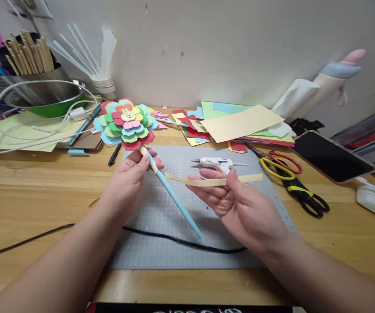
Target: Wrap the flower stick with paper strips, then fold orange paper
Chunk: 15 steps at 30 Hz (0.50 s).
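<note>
My left hand (pixel 132 174) pinches the upper stem of a paper flower (pixel 128 124), just under its layered, many-coloured petals. A small face is drawn on the flower's pale yellow centre. The light-blue stem (pixel 177 200) slants down to the right above the mat. A cream paper strip (pixel 207 181) is wound around the stem near my left fingers and stretches off to the right. My right hand (pixel 233 195), palm up, holds this strip between thumb and fingers, its loose end sticking out past the thumb. Behind my right hand lies a white glue gun (pixel 213 162).
A grey cutting mat (pixel 161 256) covers the middle of the wooden table, with a black cable (pixel 174 239) across it. To the right are scissors (pixel 305 198) and a phone (pixel 334 156). Coloured paper (pixel 242 124), a green bowl (pixel 44 108) and a cup of white sticks (pixel 104 84) stand behind.
</note>
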Each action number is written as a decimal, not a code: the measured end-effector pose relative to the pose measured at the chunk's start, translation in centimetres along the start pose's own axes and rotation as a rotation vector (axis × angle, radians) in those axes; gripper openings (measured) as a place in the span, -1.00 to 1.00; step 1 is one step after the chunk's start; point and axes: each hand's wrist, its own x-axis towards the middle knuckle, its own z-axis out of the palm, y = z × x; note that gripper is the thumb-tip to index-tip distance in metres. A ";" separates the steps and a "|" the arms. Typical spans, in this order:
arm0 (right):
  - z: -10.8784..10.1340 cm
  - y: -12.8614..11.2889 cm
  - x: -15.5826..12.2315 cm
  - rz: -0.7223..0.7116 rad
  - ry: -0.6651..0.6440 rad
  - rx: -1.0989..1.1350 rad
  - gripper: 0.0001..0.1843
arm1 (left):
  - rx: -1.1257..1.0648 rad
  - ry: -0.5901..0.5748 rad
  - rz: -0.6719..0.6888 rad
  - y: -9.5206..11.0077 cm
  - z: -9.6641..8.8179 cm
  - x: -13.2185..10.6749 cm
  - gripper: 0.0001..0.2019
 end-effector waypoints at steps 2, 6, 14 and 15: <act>0.3 0.0 -0.4 -0.021 -0.019 -0.059 -0.58 | 0.005 -0.004 0.014 0.0 0.0 -0.1 -0.91; 0.7 0.1 -1.4 -0.053 -0.037 -0.217 -0.59 | 0.026 0.022 0.031 0.1 0.1 -0.3 -0.90; 0.9 1.0 -2.4 -0.084 -0.095 -0.419 -0.61 | 0.047 0.050 0.040 -0.2 0.3 -0.5 -0.87; 0.8 1.1 -2.5 -0.085 -0.107 -0.457 -0.60 | 0.048 0.058 0.043 -0.3 0.3 -0.5 -0.87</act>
